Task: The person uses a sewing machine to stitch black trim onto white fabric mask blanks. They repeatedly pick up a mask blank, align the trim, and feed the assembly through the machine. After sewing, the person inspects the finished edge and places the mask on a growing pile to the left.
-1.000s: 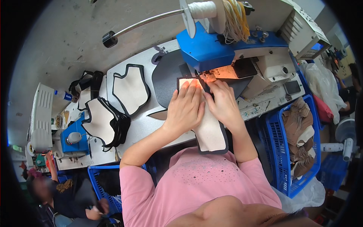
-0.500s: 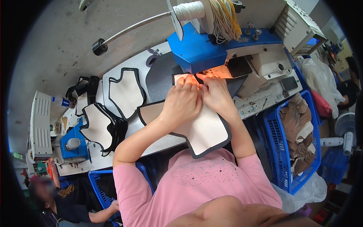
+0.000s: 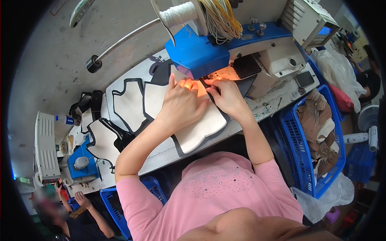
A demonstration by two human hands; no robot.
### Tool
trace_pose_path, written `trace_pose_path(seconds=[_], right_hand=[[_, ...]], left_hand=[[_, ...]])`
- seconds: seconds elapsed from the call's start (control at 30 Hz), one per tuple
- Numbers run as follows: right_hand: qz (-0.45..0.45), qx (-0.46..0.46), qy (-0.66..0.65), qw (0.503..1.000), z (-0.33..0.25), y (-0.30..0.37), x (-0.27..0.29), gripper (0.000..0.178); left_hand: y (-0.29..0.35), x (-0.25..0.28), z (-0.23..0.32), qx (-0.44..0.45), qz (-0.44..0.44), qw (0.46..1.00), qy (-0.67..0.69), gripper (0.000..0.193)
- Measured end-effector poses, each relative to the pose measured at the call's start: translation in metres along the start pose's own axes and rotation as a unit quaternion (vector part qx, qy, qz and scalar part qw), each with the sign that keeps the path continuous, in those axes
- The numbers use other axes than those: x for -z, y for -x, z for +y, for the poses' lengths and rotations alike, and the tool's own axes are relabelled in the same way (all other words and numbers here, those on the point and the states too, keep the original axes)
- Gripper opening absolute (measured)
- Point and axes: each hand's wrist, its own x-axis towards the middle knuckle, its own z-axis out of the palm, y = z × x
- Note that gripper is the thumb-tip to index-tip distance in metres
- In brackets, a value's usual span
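A cream panel with a black edge lies on the bed of a blue and white machine, under its blue head. My left hand rests flat on the panel, fingers spread and pointing at the lit work spot. Close to the right side of that spot, my right hand has its thumb and forefinger bent together on the panel's black edge. The exact point where the machine meets the panel is hidden under the head and my fingers.
Left of the work lie a similar panel and a stack of panels. A thread spool hangs above. A blue basket with brown and cream pieces stands right. A co-worker sits at lower left.
The panel has turned clockwise under the head, its near end swinging left. My left hand has spread out and shifted left on it. The co-worker's hand has risen.
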Motion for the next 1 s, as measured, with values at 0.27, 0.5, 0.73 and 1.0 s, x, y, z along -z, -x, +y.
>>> trace_pose_path(seconds=[0.27,0.5,0.73,1.0], right_hand=[[0.012,0.01,-0.006,1.0,0.0,0.001,-0.001,0.019],[0.026,0.019,-0.006,0.999,0.001,0.001,-0.003,0.018],[0.032,0.012,-0.013,0.999,0.0,0.001,-0.004,0.017],[0.051,0.041,0.012,0.998,0.006,0.008,0.002,0.016]], left_hand=[[0.002,-0.008,-0.004,0.026,-0.003,0.997,0.073,0.039],[-0.001,-0.013,-0.02,0.008,0.04,0.992,0.123,0.026],[-0.006,-0.017,-0.04,-0.014,0.052,0.984,0.172,0.021],[-0.014,-0.012,-0.062,-0.051,-0.003,0.981,0.188,0.021]])
